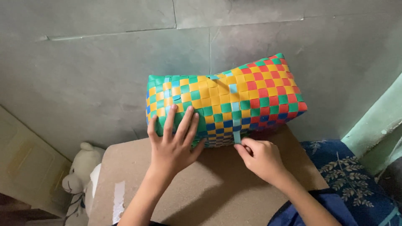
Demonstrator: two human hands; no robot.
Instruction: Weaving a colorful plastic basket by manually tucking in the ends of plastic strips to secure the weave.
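Cream plush fabric shows at the far left, where a soft teddy bear (77, 178) sits on the floor below the edge of a tan rectangular board (217, 188) with a strip of clear tape near its left side. Over that board, the person's left hand (173, 144) lies flat with fingers spread wide, palm pressed against the left end of a woven basket of flat plastic strips in yellow, green, red and blue (226, 100). The basket lies on its side at the far edge of the board, its checkered wall facing up, the yellow and green squares toward the left and the red ones toward the right, and it leans close to the grey tiled wall (104, 54) behind it. Down the middle of the basket runs a single light blue plastic strip (235, 113), threaded over and under the weave, its loose end sticking out at the lower edge. Just there the right hand (261, 159) has its fingers curled, thumb and forefinger pinching the free end of that strip. Further right, a dark blue cloth with a pale leaf pattern (347, 175) lies beside the board, and a pale green painted ledge (377, 121) rises at the right edge
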